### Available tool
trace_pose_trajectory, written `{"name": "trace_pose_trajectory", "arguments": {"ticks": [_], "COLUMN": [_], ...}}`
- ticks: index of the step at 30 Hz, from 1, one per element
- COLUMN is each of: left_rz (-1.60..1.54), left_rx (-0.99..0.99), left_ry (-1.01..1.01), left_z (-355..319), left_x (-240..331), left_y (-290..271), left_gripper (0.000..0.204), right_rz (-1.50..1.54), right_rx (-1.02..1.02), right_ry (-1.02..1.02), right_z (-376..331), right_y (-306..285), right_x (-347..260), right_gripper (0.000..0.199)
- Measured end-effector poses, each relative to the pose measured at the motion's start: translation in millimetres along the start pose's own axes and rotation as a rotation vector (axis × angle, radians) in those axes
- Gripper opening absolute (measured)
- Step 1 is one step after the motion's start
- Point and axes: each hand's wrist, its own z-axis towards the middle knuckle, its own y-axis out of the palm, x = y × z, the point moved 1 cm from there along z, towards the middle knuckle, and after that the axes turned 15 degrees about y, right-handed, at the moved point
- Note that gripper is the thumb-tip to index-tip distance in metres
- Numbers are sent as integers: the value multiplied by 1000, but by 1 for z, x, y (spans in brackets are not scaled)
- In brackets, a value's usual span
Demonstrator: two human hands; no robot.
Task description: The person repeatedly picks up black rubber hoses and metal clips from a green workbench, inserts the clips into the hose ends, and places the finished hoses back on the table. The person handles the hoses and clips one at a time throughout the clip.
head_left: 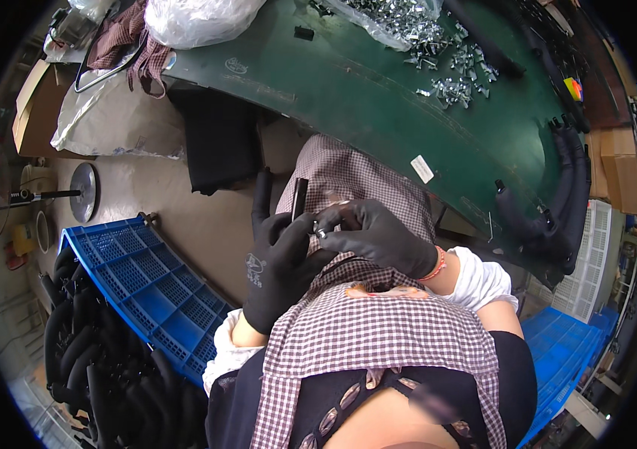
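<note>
Black rubber hose (299,197), a short upright piece, is held in the person's lap over a checked apron (363,329), just below the near edge of a green worktable (378,105). The left hand (277,262), in a black glove, has its fingers wrapped around the hose. The right hand (378,236), also gloved, pinches a small silver metal clip (321,229) between thumb and fingertips, touching the hose's side. The step in hand looks like fitting the clip onto the hose; the next move likely calls for a steady grip with the left hand and a firm, well-aimed push with the right.

Room to move is tight: the table's curved edge sits just ahead of the hands. A loose pile of metal clips (453,75) lies well apart on the far tabletop, and finished hoses (558,202) hang at the table's right end. A blue plastic crate (146,277) stands near the left knee, with more black hoses (101,367) heaped beside it on the floor.
</note>
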Motion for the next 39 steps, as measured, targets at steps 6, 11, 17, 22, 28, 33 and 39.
{"name": "trace_pose_trajectory", "arguments": {"ticks": [6,11,17,22,28,33,39], "left_rz": [90,80,35,56,-52,-141,-206], "left_rx": [-6,-15,-119,-113,-87,-163,-245], "left_ry": [-29,-24,-36,56,135,140,-12], "left_z": [2,1,4,-3,-9,-1,-1], "left_x": [9,6,12,4,-6,-3,-4], "left_y": [6,5,3,2,5,-2,-3], "left_gripper": [34,27,23,32,32,33,21], "right_rz": [-154,-273,-454,-514,-656,-610,-692], "right_rx": [85,303,76,27,42,94,103], "right_ry": [133,-94,228,125,25,-72,-56], "right_z": [2,6,-2,-3,-2,-2,-4], "right_y": [-5,-4,-7,-11,-10,-11,-6], "right_x": [6,13,-5,-2,-2,9,10], "right_gripper": [25,40,37,37,52,53,49]}}
